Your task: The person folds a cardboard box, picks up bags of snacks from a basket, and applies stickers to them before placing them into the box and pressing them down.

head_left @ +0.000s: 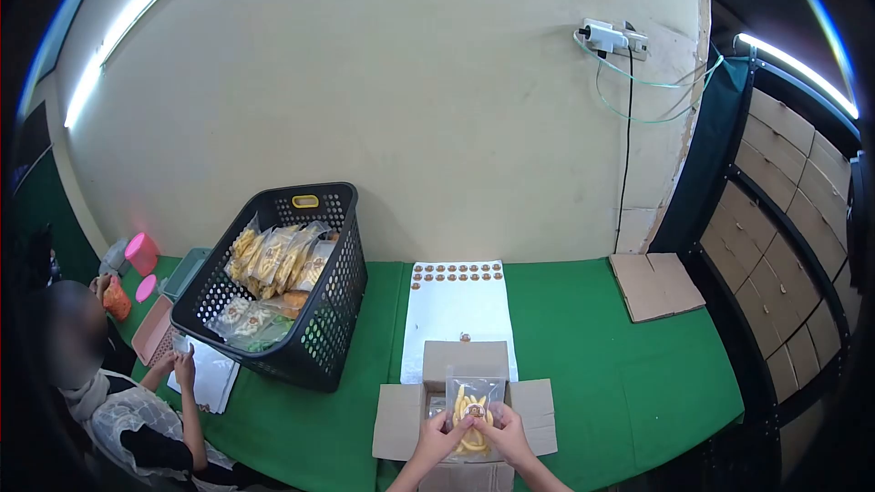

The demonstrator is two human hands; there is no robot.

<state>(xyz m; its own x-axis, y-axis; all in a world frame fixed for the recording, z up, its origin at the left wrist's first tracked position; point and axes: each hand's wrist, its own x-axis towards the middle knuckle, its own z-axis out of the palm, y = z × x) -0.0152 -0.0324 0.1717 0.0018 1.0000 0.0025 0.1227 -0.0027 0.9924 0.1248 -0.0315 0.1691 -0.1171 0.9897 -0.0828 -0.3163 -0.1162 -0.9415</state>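
A clear plastic bag of yellow curled snacks [469,394] is held up over an open cardboard box [533,401]. My left hand [437,438] grips the bag's left side, and my right hand [509,435] grips its right side. Both thumbs press near a round brown sticker [475,411] on the bag's front. The box has its flaps folded outward; part of a clear packet shows inside, the rest hidden by the bag and hands. Just behind the box lies a white sheet [456,314] with rows of round brown stickers at its far end and a single one lower down.
A black perforated basket [342,310] of bagged snacks stands left on the green table [602,374]. Flat cardboard [656,287] lies at the back right. Another person [146,419] sits at the left, near a pink basket [155,333] and white sheets [208,383]. Boxes [775,255] fill a right-hand rack.
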